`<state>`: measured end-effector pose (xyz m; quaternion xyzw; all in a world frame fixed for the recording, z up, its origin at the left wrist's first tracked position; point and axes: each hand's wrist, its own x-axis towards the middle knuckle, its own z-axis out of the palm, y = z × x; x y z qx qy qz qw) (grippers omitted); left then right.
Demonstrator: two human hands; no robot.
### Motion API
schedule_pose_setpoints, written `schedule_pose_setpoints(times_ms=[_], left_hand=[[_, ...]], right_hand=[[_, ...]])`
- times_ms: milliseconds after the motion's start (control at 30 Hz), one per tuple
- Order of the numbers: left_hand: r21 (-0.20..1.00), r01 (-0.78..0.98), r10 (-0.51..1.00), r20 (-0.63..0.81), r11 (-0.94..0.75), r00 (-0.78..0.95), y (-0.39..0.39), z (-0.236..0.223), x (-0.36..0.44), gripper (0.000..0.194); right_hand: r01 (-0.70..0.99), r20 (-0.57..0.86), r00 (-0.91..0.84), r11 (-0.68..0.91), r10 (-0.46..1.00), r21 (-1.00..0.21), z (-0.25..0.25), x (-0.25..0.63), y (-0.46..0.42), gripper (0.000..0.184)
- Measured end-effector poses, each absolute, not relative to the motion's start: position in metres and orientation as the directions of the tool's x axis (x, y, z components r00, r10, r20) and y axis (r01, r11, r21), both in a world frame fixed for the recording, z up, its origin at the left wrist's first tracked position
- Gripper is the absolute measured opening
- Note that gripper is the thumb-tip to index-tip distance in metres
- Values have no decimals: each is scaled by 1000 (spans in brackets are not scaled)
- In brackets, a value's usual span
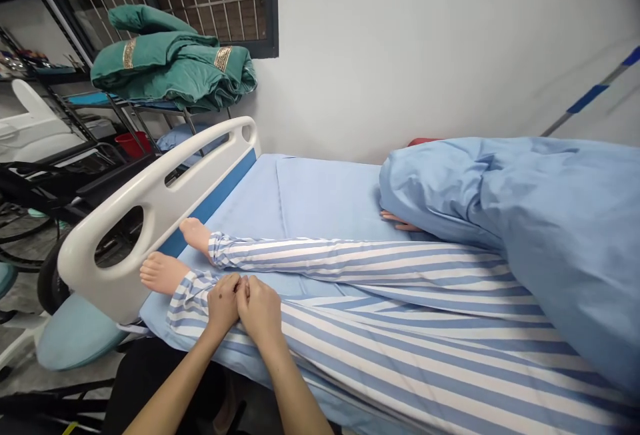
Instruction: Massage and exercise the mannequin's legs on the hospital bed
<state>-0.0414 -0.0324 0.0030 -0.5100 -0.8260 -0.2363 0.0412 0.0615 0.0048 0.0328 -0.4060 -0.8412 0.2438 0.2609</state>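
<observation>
My left hand [223, 298] and right hand [262, 308] touch, fingers curled in; can't tell if they pinch cloth. Near striped trouser leg [360, 348] lies right under them, long axis left-right along the bed [325, 195]; left hand's closer to the near bare foot [164, 274].

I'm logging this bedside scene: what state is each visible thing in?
Striped trousers: worn, legs stretched out
Left hand: curled, on the nearer trouser leg
Right hand: curled, against the left
Feet: bare
Sheet: spread, lightly creased
Blue quilt: bunched over the trousers
Green quilt: folded
Footboard: upright
</observation>
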Motion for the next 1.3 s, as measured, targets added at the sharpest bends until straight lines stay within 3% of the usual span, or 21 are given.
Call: schedule_pose_setpoints(times_ms=[167,333,433,567,667,767,900,1033,1200,1300], left_hand=[[295,859,813,301,418,-499,-32,2,-41,22],[314,853,827,260,416,-499,-31,0,-46,19],[348,841,819,259,414,-511,-31,-3,-49,21],[385,842,812,300,378,-501,-32,-10,-52,18],[502,801,797,309,327,-519,-33,-9,-54,15],[692,681,807,248,239,-535,-29,7,-54,21],[912,407,829,185,56,-527,-16,33,-39,36],[992,126,730,82,5,-678,-9,32,-19,37],[923,384,744,238,27,-624,-10,15,-13,35],[895,445,751,277,25,-599,-12,15,-14,37]], right_hand=[[608,203,-503,511,840,-608,35,60,2,27],[668,142,-478,464,867,-582,50,51,0,19],[630,173,-454,452,874,-631,50,41,-4,15],[548,247,-331,399,911,-735,33,30,-8,23],[503,282,-268,383,921,-774,24,26,-9,25],[427,251,-217,323,943,-845,26,27,-8,30],[122,226,-225,258,948,-958,31,35,-3,39],[-48,220,-202,215,954,-975,27,38,2,42],[-40,186,-149,182,971,-982,20,35,9,40],[113,176,-161,195,971,-974,30,41,11,43]])
